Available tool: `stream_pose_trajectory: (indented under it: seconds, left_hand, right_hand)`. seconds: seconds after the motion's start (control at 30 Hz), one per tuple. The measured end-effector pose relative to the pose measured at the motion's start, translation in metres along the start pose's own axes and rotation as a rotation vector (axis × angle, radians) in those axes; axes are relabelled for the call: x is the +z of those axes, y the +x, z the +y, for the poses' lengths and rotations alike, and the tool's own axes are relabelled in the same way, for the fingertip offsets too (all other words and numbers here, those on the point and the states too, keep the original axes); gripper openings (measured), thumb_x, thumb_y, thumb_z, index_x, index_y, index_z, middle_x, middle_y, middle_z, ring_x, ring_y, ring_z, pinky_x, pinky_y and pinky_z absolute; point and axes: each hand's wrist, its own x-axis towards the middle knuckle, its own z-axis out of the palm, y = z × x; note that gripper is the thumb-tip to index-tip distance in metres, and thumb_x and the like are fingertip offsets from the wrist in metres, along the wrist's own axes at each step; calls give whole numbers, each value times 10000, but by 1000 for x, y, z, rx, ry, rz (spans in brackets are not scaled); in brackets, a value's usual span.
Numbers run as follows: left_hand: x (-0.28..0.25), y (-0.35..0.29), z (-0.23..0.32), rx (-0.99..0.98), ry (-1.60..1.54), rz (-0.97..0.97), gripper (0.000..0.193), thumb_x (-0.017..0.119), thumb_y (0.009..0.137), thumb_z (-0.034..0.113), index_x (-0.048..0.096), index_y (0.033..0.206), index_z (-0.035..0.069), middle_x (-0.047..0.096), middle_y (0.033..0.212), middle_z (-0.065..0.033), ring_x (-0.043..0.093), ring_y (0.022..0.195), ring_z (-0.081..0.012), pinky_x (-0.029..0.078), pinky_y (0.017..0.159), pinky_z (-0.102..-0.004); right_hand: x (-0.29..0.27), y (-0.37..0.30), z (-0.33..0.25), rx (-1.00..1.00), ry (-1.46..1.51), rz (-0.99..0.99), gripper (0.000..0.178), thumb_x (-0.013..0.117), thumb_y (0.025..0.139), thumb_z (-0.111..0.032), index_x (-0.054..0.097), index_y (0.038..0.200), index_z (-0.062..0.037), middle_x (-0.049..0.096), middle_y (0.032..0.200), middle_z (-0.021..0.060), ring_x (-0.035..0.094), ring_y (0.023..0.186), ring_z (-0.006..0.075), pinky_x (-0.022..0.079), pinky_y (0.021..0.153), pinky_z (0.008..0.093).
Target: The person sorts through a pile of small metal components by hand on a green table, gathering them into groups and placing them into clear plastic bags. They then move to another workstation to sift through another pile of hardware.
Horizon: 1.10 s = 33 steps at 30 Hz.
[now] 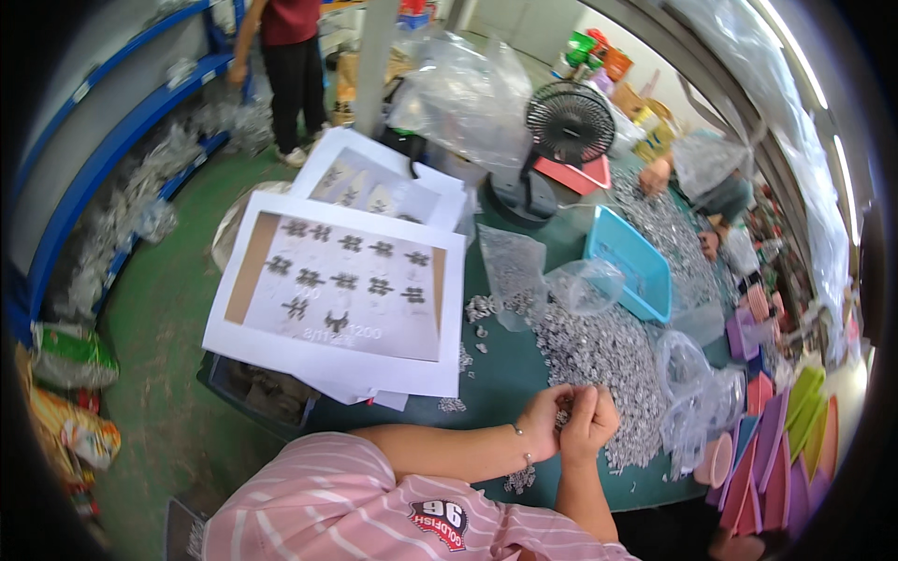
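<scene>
Over the near edge of a large heap of small silvery metal pieces (pixel 599 355), my two hands meet. My left hand (pixel 538 424), with bracelets at its wrist, is cupped and closed around a few small dark metal pieces (pixel 563 411). Against it rests my right hand (pixel 592 423), its fingers curled and pressed together; whatever is between them is hidden. A little pile of the same pieces (pixel 519 479) lies under my left wrist. The exact shape of the pieces is too small to tell.
Printed photo sheets (pixel 341 290) stand left of the heap. Beyond are a clear bag of pieces (pixel 513 271), a blue tray (pixel 636 266) and a black fan (pixel 569 126). Colourful plastic bins (pixel 772 449) crowd the right. Another person's hand (pixel 657 176) works across the green table (pixel 505 379).
</scene>
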Motion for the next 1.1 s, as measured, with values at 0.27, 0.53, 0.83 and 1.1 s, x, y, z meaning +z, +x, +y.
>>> stream_pose_trajectory:
  seconds: [0.27, 0.53, 0.83, 1.1]
  left_hand:
    - [-3, 0, -1, 31, 9, 22, 142, 489, 866, 194, 547, 819, 74, 555, 819, -19, 539, 781, -127, 436, 758, -266]
    - [-26, 14, 6, 5, 93, -178, 224, 372, 891, 212, 532, 842, 62, 567, 878, -59, 557, 847, -156, 449, 776, -294]
    - [-14, 7, 13, -34, 71, -264, 238, 352, 910, 218, 519, 941, 51, 551, 953, -69, 548, 942, -183, 435, 848, -318]
    - [-11, 2, 18, -64, -55, -271, 196, 401, 893, 157, 538, 987, 52, 546, 1047, -65, 483, 1080, -187, 362, 964, -363]
  right_hand:
    - [1, 2, -8, 30, 31, 48, 239, 484, 857, -54, 497, 629, 17, 517, 605, 94, 475, 508, 190, 375, 486, 291]
    - [2, 9, -7, -89, 22, -16, 190, 478, 853, -41, 530, 678, 13, 506, 628, 95, 475, 551, 193, 380, 515, 288]
    - [4, 13, -18, 25, 64, 101, 174, 483, 867, -104, 552, 740, -6, 547, 664, 124, 538, 582, 255, 421, 541, 332]
    - [3, 12, -7, 610, 884, 113, 150, 462, 869, -55, 499, 1005, -1, 480, 726, 41, 463, 665, 151, 395, 631, 267]
